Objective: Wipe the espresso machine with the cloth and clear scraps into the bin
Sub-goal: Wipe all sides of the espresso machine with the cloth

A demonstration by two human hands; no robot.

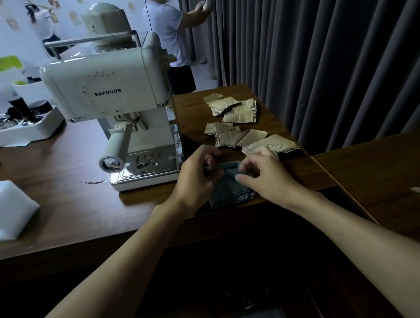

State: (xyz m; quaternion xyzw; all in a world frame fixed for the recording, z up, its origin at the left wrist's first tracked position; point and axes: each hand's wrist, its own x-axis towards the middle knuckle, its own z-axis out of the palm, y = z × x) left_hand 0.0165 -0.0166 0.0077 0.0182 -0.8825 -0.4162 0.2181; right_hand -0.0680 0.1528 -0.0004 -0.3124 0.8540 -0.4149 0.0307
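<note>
Lying right at the near edge of the tabletop (51,191), the cloth (229,189) is pinched at its far corners by both hands: one corner is held by the left hand (195,178) with curled fingers, the other by the right hand (265,176). If the pinch is loosened before the cloth is gathered up, it could be dropped into the dark space below, where no bin can be made out with certainty. Just beyond the right hand, the cardboard scraps (239,124) could be swept off the tabletop by a trailing cloth edge. Farther back and to the left, a handle (120,145) juts from the espresso machine (108,91). It could be snagged during wiping and the machine shifted.
</note>
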